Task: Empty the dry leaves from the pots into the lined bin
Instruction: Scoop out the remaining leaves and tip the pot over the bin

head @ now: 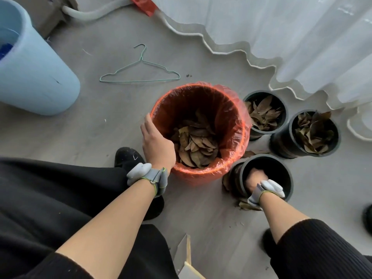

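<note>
Dry leaves (196,146) are already lying in a heap at the bottom of the lined bin (177,101), which is standing on the floor (100,127) just in front of the person. More leaves are filling the pot by the curtain hem (284,109) and the outer pot (281,143) just beyond the bin.

The left hand (158,143) is holding the bin's rim on the near side, fingers curving round its outside. The right hand (254,177) is reaching down into the near pot (265,156), which is touching the bin. Its fingers are out of sight inside, so I cannot tell whether they are closing on anything.

To my eye the person is clearing out this near pot. It would be wise to gather the leaves loosely rather than crush them, and to lift them straight across the rim while the other hand is keeping the liner from slipping. A few stray leaves (247,205) are lying beside the pot, so the crossing is where bits are likely to drop.

Around them a pale grey floor is carrying a wire hanger (141,65), a light blue tub (40,77), a white hose (96,13) and the wavy hem of a sheer curtain (281,37). A black shoe (128,156) is showing by the bin.
</note>
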The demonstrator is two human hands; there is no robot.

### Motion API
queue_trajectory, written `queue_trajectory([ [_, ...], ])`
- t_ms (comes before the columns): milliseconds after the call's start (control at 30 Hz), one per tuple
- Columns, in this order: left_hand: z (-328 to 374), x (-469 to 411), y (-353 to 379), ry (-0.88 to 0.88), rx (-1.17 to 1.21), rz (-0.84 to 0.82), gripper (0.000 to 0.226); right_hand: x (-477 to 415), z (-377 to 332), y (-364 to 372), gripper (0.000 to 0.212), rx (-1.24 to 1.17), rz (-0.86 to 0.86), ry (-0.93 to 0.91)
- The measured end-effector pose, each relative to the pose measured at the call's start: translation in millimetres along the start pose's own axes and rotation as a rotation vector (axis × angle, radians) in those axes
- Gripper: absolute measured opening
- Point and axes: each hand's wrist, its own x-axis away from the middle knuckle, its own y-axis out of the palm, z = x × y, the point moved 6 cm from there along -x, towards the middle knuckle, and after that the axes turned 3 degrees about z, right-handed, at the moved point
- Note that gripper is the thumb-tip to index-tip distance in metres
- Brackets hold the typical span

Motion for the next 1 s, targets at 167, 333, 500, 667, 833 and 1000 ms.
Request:
queue_trajectory([
  [167,0.4,-0.6,-2.4,-0.004,0.007,-0.008,0.076,14.6,3.0,-15.8,0.027,-0.140,0.115,0.052],
  [333,-3.6,-1.8,-3.7,-0.040,0.009,-0.040,0.078,31.9,15.4,-28.6,0.030,-0.425,0.043,-0.027],
  [500,0.5,0.7,-5.3,-0.037,0.018,-0.051,0.077,51.7,43.4,-38.1,0.014,-0.800,-0.037,0.044],
  [667,2.2,2.3,-3.6,-0.048,0.025,-0.071,0.076,67.0,60.7,-49.1,0.009,-0.925,0.008,0.022],
  [833,2.9,3.3,-3.6,-0.042,0.023,-0.079,0.076,79.6,72.3,-60.5,0.008,-0.981,0.032,-0.001],
  [1000,2.2,3.8,-3.2,-0.045,0.029,-0.088,0.076,100.0,73.6,-87.5,0.016,-1.022,0.072,-0.061],
])
